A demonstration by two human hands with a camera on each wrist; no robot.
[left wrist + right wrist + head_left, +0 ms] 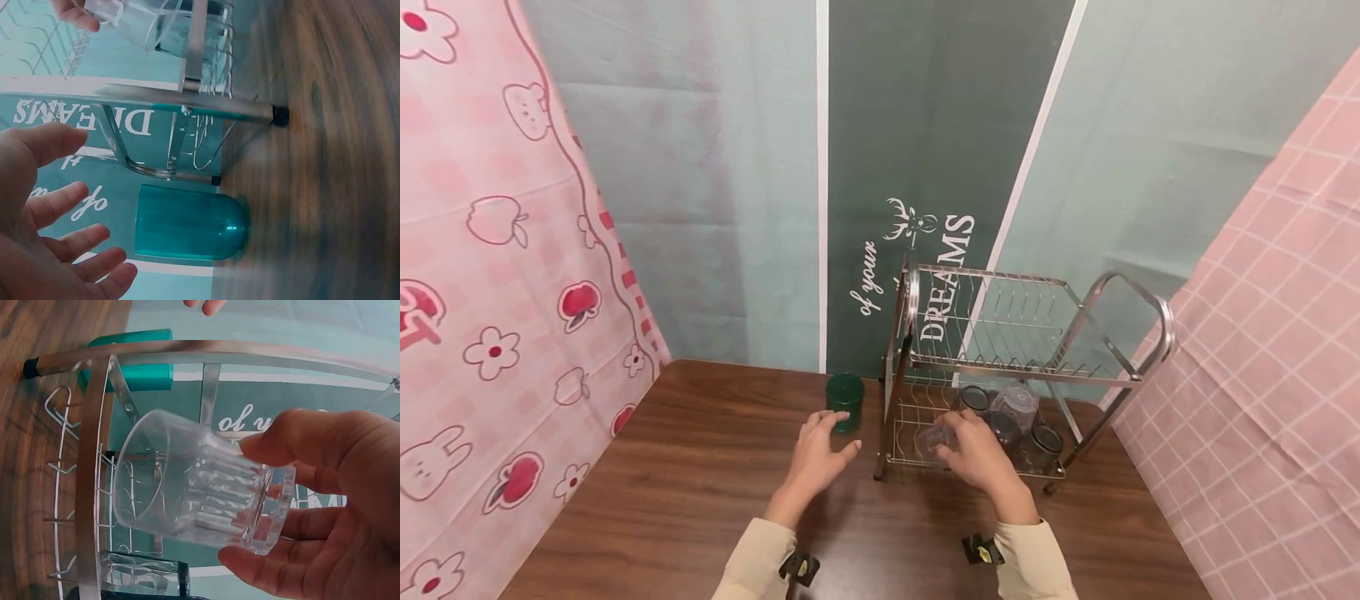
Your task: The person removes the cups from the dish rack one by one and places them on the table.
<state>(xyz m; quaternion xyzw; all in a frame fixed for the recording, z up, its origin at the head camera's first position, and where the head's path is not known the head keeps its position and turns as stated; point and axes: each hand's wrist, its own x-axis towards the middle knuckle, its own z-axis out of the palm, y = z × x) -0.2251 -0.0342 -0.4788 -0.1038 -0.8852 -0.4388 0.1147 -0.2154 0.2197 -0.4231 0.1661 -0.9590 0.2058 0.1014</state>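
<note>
My right hand grips a clear ribbed glass by its base, fingers and thumb around it. The glass is upside down, mouth toward the lower tier of a two-tier metal dish rack. My left hand has its fingers spread and loosely bent, holding nothing. Just beyond it stands a translucent green cup on the table, left of the rack; a gap separates hand and cup in the left wrist view.
Several glasses sit on the rack's lower tier, among them a clear tumbler and a dark-rimmed glass. The rack's upper tier spans above them. Printed curtains border the wooden table at the back and sides.
</note>
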